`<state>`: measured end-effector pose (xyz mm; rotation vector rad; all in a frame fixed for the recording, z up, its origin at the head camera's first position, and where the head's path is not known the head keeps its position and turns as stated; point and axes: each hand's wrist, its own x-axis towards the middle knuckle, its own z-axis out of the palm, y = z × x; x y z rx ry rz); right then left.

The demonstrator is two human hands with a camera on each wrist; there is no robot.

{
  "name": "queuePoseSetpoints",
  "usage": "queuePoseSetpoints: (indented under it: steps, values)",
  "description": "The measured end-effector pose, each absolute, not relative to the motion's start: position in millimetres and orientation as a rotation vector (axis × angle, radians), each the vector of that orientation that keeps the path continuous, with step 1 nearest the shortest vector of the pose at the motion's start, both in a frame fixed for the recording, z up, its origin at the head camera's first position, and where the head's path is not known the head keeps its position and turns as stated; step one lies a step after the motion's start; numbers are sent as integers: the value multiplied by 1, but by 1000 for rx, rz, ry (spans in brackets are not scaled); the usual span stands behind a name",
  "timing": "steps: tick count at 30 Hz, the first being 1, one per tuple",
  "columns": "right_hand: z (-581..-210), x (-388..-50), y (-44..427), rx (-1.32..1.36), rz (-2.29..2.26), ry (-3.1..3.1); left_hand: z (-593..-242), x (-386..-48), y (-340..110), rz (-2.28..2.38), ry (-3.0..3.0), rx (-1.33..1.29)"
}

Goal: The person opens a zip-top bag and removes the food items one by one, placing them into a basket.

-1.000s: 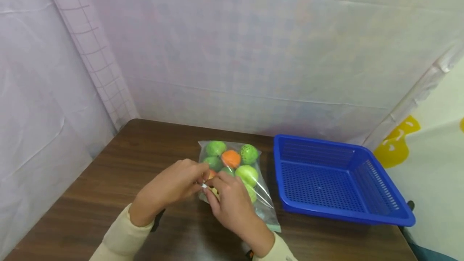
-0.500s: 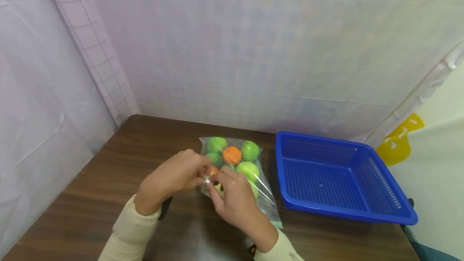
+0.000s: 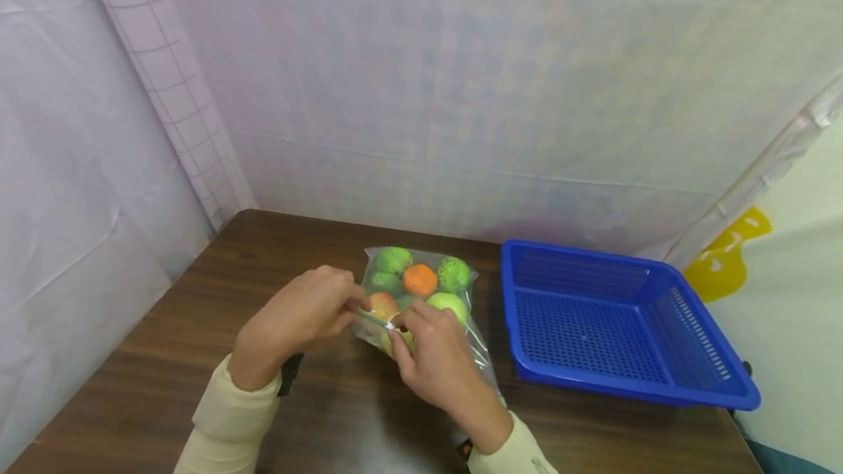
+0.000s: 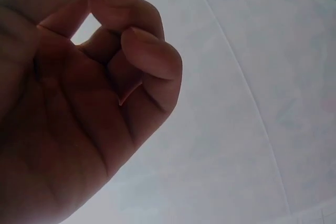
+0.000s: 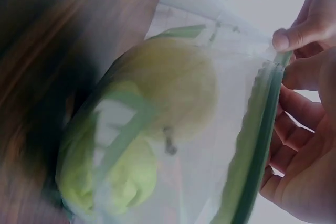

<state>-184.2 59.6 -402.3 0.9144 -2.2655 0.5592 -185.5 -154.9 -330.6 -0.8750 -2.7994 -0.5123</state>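
A clear zip bag [image 3: 485,360] full of fruit lies on the table; its green zip strip [image 5: 258,129] is lifted toward me. My left hand [image 3: 299,317] pinches the strip's left part. A little to the right, my right hand [image 3: 431,353] pinches the strip by a small white piece [image 3: 389,325]. Through the plastic show an orange fruit [image 3: 420,280], a reddish fruit [image 3: 383,306] and several green ones [image 3: 454,274]. The right wrist view has a pale yellow round fruit [image 5: 181,87] with a dark stem inside. Curled left fingers [image 4: 152,59] fill much of the left wrist view.
A blue perforated plastic basket [image 3: 579,388] stands to the right of the bag, at the table's right edge. The brown wooden table [image 3: 165,357] is bordered by pale cloth walls [image 3: 461,93] behind and at the left.
My left hand has drawn slightly left and away from the right hand. A stretch of the zip strip now shows between them. The fruit has stayed nearly in place.
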Motion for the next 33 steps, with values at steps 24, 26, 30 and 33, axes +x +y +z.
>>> queuePoseSetpoints:
  steps: [24,26,30,33]
  values:
    - [-389,-207,103,833,407,-2376,-322,-183,-191,-542,-2838,-584]
    - [-387,-208,108,819,424,-2390,-321,-184,-192,-539,-2837,-582]
    - [-384,-212,116,797,444,-2386,-321,-185,-194,-537,-2835,-581]
    - [-382,-214,122,782,441,-2373,-321,-186,-194,-541,-2832,-585]
